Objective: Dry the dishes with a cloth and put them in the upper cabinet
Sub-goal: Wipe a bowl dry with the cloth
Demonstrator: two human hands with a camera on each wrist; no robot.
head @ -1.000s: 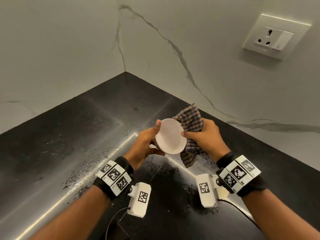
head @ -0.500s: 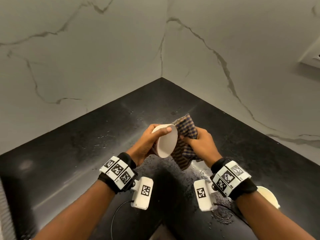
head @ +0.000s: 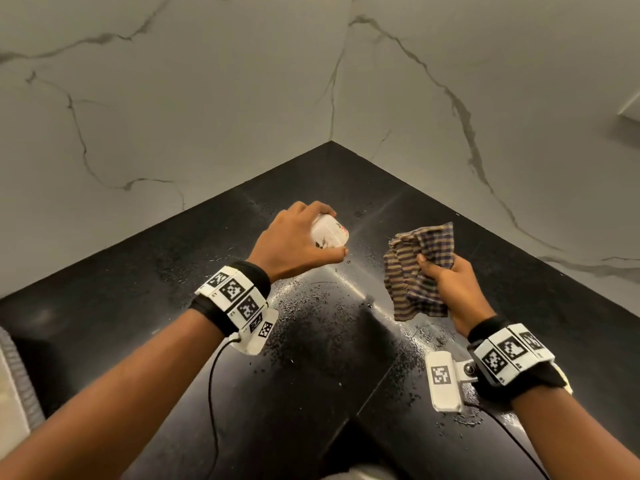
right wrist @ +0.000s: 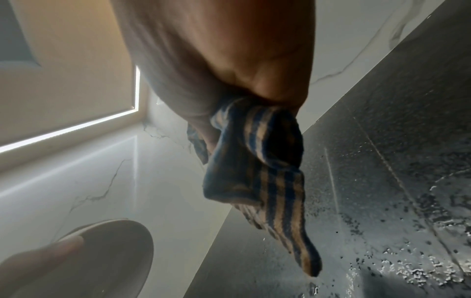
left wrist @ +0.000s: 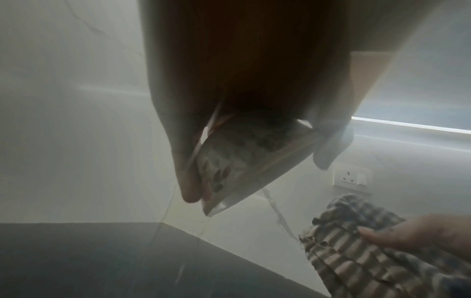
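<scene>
My left hand (head: 304,237) grips a small white bowl (head: 329,232) with a printed pattern on its outside, held above the black counter (head: 173,289) near the corner. The left wrist view shows the bowl (left wrist: 244,159) tilted, my fingers (left wrist: 186,165) curled round its rim. To its right, apart from the bowl, my right hand (head: 446,282) clutches a bunched checked cloth (head: 419,268) of blue and tan stripes. The cloth (right wrist: 257,161) hangs down from my fist in the right wrist view, where the bowl's rim (right wrist: 109,252) shows at the lower left.
The counter is wet, with water drops and streaks (head: 311,299) between my arms. Marble walls (head: 207,98) meet in a corner behind it. A wall socket (left wrist: 351,177) sits on the right wall. A pale dish edge (head: 564,379) peeks out behind my right wrist.
The hands have come apart: the left carried the bowl up and to the left, the right drew the cloth away to the right. The cloth no longer touches the bowl.
</scene>
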